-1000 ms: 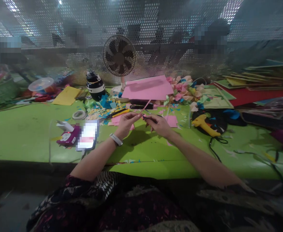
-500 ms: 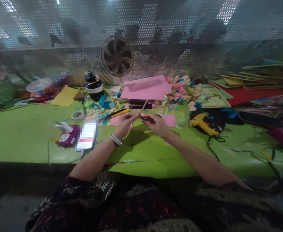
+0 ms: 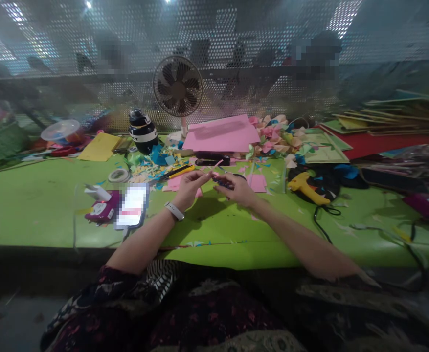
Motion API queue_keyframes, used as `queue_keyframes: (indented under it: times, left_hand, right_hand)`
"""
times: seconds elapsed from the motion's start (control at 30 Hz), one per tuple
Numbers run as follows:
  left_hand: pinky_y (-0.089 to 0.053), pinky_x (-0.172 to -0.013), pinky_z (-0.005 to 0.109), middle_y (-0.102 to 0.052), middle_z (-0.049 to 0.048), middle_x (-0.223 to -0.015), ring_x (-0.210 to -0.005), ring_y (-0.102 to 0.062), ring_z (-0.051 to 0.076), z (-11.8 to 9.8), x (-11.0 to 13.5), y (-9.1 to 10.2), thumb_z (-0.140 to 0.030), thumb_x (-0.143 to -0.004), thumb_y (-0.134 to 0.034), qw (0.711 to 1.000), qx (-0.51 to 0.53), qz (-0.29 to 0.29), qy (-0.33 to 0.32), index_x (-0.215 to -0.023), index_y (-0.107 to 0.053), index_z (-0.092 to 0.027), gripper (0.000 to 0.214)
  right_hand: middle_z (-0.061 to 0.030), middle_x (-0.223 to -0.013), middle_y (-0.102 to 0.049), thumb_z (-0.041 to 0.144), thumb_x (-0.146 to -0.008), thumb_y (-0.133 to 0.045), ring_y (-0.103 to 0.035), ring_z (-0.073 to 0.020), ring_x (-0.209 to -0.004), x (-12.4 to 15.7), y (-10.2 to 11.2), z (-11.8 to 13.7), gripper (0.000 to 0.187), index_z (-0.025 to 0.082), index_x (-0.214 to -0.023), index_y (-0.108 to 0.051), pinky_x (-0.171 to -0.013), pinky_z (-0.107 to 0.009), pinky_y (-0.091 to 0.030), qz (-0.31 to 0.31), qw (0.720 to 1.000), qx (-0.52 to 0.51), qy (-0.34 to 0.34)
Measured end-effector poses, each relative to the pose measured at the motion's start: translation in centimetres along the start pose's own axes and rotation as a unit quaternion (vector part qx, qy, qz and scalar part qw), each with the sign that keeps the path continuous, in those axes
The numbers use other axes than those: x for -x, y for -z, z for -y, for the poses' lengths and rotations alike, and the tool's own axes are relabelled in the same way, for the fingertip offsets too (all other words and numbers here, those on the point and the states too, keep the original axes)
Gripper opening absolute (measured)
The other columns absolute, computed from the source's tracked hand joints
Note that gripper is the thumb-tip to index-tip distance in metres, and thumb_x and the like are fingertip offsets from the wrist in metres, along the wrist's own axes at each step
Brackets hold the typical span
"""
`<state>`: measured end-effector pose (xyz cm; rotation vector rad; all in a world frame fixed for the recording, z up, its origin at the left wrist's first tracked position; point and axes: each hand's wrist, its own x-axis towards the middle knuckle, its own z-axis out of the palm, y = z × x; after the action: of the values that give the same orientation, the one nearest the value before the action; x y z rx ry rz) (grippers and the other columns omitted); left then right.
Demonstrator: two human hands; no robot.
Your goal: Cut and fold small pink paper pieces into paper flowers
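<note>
Fingers of left hand: pinched shut on pink paper strip, which rises from the fingertips. Right hand: closed around small dark tool, its tip touching the left fingertips. Both above green table, between phone and yellow glue gun.

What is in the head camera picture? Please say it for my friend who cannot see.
Two hands meet over a green table: the left hand pinches a thin pink paper strip and the right hand grips a small dark tool. Around them lie paper scraps, a phone, a yellow glue gun, a pink sheet and a small fan.
</note>
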<state>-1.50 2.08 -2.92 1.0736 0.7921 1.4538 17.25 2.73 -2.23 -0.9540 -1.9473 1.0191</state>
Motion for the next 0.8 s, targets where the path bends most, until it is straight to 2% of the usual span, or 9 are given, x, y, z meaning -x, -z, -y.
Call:
queue_keyframes:
  times: [0.1, 0.2, 0.47, 0.6, 0.8]
  left_hand:
    - [-0.051, -0.086, 0.03, -0.074, 0.0014, -0.076, -0.077, -0.066, 0.013, -0.06, 0.05, -0.03, -0.044, -0.063, -0.089, 1.0, -0.009, -0.014, -0.013, -0.065, -0.072, -0.019, 0.03]
    - [-0.05, -0.087, 0.029, -0.075, 0.0018, -0.08, -0.079, -0.066, 0.013, -0.17, 0.13, -0.11, -0.041, -0.063, -0.09, 1.0, -0.009, 0.004, -0.02, -0.073, -0.076, -0.019, 0.028]
    - [-0.05, -0.085, 0.028, -0.076, 0.0035, -0.083, -0.08, -0.067, 0.014, -0.38, 0.22, -0.22, -0.043, -0.06, -0.091, 1.0, 0.009, 0.019, -0.001, -0.076, -0.078, -0.018, 0.032]
    - [-0.049, -0.077, 0.027, -0.072, 0.0013, -0.071, -0.07, -0.063, 0.011, -0.4, 0.17, -0.25, -0.042, -0.058, -0.092, 1.0, -0.005, -0.006, -0.009, -0.064, -0.073, -0.016, 0.033]
    - [-0.05, -0.086, 0.03, -0.076, 0.0033, -0.083, -0.08, -0.067, 0.014, -0.11, 0.1, -0.12, -0.038, -0.062, -0.091, 1.0, -0.001, 0.017, -0.02, -0.077, -0.079, -0.019, 0.028]
  right_hand:
    - [-0.0076, -0.095, -0.07, 0.051, -0.089, -0.064, -0.06, -0.0135, -0.057, 0.31, -0.17, 0.35, 0.04, 0.019, -0.114, -0.065, -0.05, -0.03, -0.055, -0.024, 0.999, 0.03, 0.028]
    - [-0.006, -0.088, -0.069, 0.052, -0.095, -0.054, -0.058, -0.012, -0.05, 0.4, -0.02, 0.69, 0.038, 0.019, -0.109, -0.066, -0.048, -0.03, -0.055, -0.024, 0.998, 0.037, 0.034]
    - [-0.0009, -0.076, -0.065, 0.054, -0.091, -0.06, -0.056, -0.0094, -0.047, -0.19, 0.18, -0.02, 0.037, 0.019, -0.103, -0.064, -0.046, -0.026, -0.054, 0.036, 0.998, -0.051, 0.009]
    - [-0.0032, -0.087, -0.067, 0.051, -0.083, -0.071, -0.061, -0.012, -0.057, 0.11, -0.1, 0.08, 0.04, 0.02, -0.107, -0.062, -0.046, -0.026, -0.056, -0.012, 0.998, -0.053, 0.01]
    - [-0.0009, -0.078, -0.066, 0.054, -0.093, -0.058, -0.057, -0.0098, -0.046, 0.18, 0.12, 0.5, 0.036, 0.019, -0.103, -0.063, -0.044, -0.026, -0.052, -0.024, 0.999, -0.038, 0.021]
